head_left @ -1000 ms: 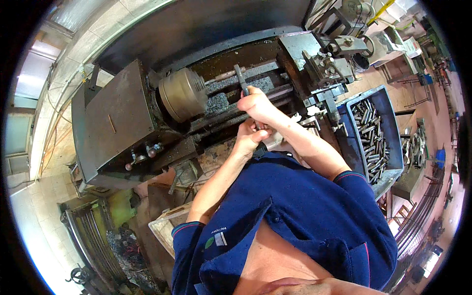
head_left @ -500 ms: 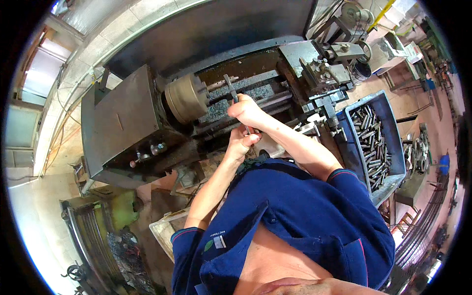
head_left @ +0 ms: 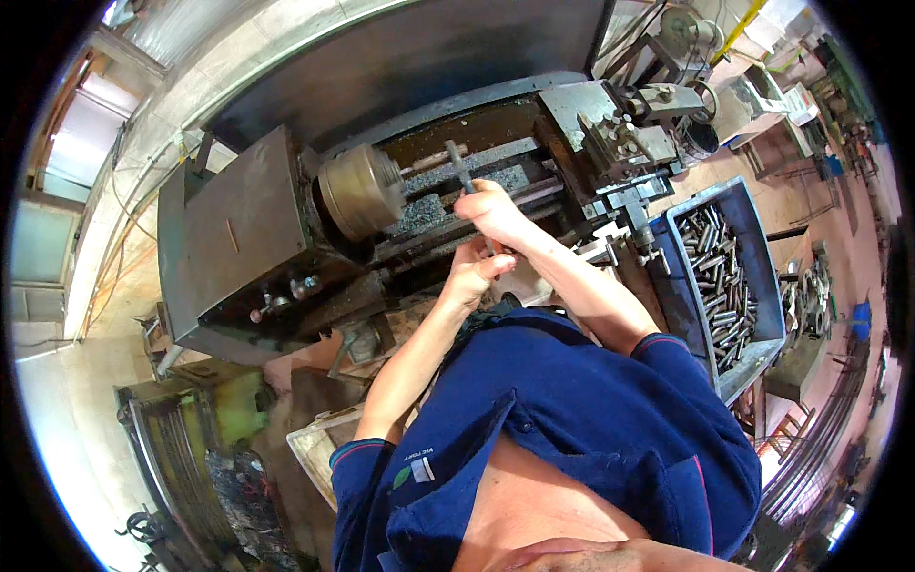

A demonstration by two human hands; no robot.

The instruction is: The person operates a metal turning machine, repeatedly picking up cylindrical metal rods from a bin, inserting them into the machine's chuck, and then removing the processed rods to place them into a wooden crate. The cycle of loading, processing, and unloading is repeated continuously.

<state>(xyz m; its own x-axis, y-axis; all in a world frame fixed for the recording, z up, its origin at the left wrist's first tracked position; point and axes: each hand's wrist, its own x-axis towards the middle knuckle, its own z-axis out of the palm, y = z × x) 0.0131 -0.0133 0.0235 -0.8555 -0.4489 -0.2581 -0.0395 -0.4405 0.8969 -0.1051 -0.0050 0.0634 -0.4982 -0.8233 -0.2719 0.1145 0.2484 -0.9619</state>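
Both my hands are over the near side of a metal lathe, one above the other. My right hand [head_left: 494,212] is closed around a slim grey metal bar-like tool [head_left: 458,164], whose far end sticks out past the fingers over the lathe bed. My left hand [head_left: 474,275], nearer my body, pinches what looks like the near end of the same tool; its exact kind is too small to tell. Left of my hands is the round lathe chuck [head_left: 357,194]. A thin rod [head_left: 425,164] lies in line with the chuck, behind the tool.
Metal chips [head_left: 419,215] cover the lathe bed. The tool post and carriage [head_left: 624,143] stand to the right. A blue bin [head_left: 671,276] full of short metal pieces is at my right. The grey headstock [head_left: 233,214] is at the left, with lever knobs [head_left: 303,288] in front.
My hands and the tool have shifted slightly to the right, away from the chuck. The chuck's jaws look smeared now, where they showed distinctly before.
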